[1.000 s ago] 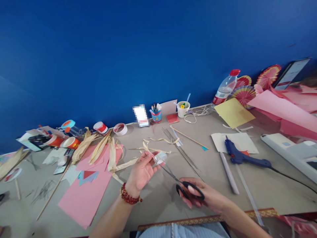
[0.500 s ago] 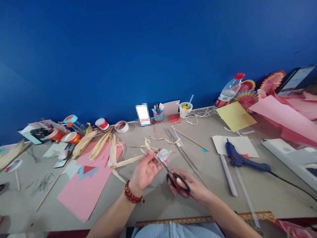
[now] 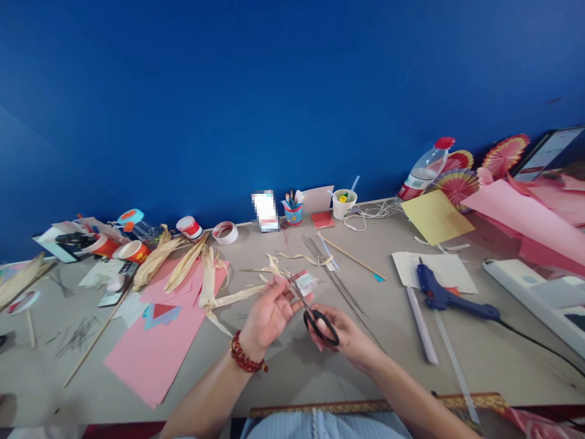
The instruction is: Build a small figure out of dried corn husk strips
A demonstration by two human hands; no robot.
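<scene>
My left hand (image 3: 269, 311), with a red bead bracelet on its wrist, is turned palm up. Its curled fingers hold a small roll of tape (image 3: 305, 283), partly hidden by fingers and blades. Black-handled scissors (image 3: 323, 326) are in my right hand (image 3: 340, 335), fingers through the loops. Their blades point up and left, across the front of the roll, with the tips beside my left fingertips. Whether anything thin lies between the blades is too small to tell. Just beyond the left hand lie pale dried husk strips (image 3: 237, 297).
Pink paper (image 3: 153, 356) and dried husks lie on the left. Thin wires (image 3: 342, 289) and a wooden stick (image 3: 351, 256) lie beyond my hands. To the right are a blue glue gun (image 3: 439, 289) with its cord and a white power strip (image 3: 534, 299). A bottle (image 3: 418, 177) stands behind.
The scissors have shifted slightly left and up, and their handles are closer together. The tape roll in my left hand has turned a little. The left hand has barely moved.
</scene>
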